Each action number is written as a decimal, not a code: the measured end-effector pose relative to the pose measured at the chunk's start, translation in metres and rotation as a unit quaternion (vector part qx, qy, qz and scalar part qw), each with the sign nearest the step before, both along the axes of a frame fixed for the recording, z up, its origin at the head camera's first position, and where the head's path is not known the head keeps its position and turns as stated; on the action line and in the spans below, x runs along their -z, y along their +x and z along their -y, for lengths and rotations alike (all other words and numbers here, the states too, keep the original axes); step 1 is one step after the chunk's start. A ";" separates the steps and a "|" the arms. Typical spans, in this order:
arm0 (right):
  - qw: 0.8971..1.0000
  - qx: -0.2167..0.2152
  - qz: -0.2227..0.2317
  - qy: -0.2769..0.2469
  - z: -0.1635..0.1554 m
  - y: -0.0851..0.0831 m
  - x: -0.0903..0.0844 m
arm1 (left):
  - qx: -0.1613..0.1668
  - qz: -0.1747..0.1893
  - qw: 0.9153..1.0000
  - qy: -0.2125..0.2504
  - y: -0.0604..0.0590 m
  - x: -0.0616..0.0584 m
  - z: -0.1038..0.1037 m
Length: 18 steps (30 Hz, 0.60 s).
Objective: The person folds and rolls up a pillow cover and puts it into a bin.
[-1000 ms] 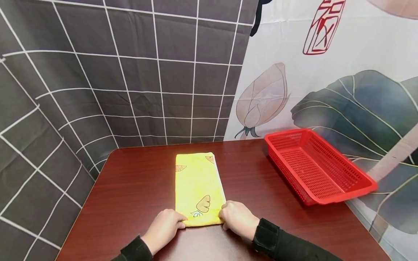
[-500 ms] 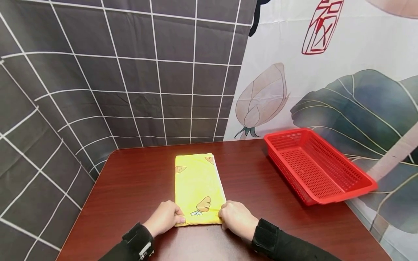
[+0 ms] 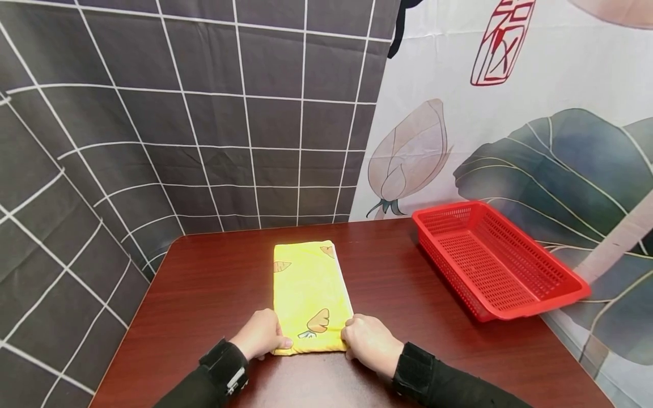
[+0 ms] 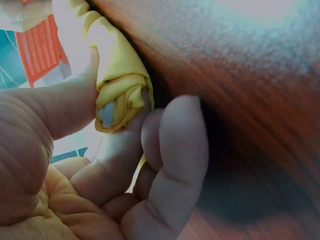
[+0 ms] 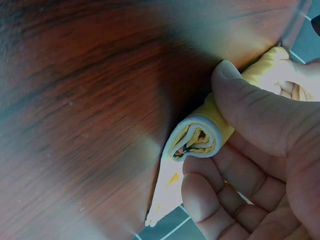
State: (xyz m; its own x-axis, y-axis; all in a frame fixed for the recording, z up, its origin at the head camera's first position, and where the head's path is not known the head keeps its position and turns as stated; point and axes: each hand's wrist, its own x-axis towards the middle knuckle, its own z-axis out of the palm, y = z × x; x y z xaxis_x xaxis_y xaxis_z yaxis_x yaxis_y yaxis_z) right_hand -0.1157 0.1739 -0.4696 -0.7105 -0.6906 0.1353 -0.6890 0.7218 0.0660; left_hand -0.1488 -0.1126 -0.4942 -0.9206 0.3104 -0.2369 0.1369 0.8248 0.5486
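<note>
A folded yellow towel (image 3: 308,289) printed with carrots lies lengthwise on the table, its near edge curled into a short roll. At the roll's left end, my left hand (image 3: 261,334) pinches it, thumb on top and fingers underneath. My right hand (image 3: 372,344) grips the opposite end. In the left wrist view the bunched end of the roll (image 4: 117,95) sits between thumb and forefinger. A spiral of yellow and white layers shows at the roll's end (image 5: 197,137) in the right wrist view, between thumb and fingers. The towel's underside is hidden.
A red perforated plastic basket (image 3: 490,272) stands at the table's right side, with nothing in it. The reddish-brown table (image 3: 214,283) meets a dark grid-patterned curtain (image 3: 204,113) behind and left. A white floral curtain (image 3: 418,73) hangs at the right.
My left hand has shifted slightly forward along the towel's left edge and turned at the wrist, its thumb now on the roll's end. The right hand has hardly moved.
</note>
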 end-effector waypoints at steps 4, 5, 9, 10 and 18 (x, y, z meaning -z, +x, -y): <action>1.000 0.003 -0.010 0.000 0.000 -0.001 0.001 | -0.009 0.007 1.000 -0.009 0.003 -0.013 -0.005; 1.000 0.004 -0.011 0.000 0.000 -0.001 0.001 | -0.012 0.009 1.000 -0.011 0.003 -0.015 -0.005; 1.000 0.011 -0.011 -0.005 0.000 -0.002 0.002 | -0.024 0.019 1.000 -0.006 0.005 -0.020 -0.007; 1.000 0.012 -0.010 -0.008 0.000 -0.002 0.003 | -0.025 0.023 0.999 -0.004 0.005 -0.021 -0.007; 1.000 0.018 -0.017 -0.001 0.004 -0.002 0.002 | -0.036 0.057 0.998 -0.008 0.001 -0.025 -0.006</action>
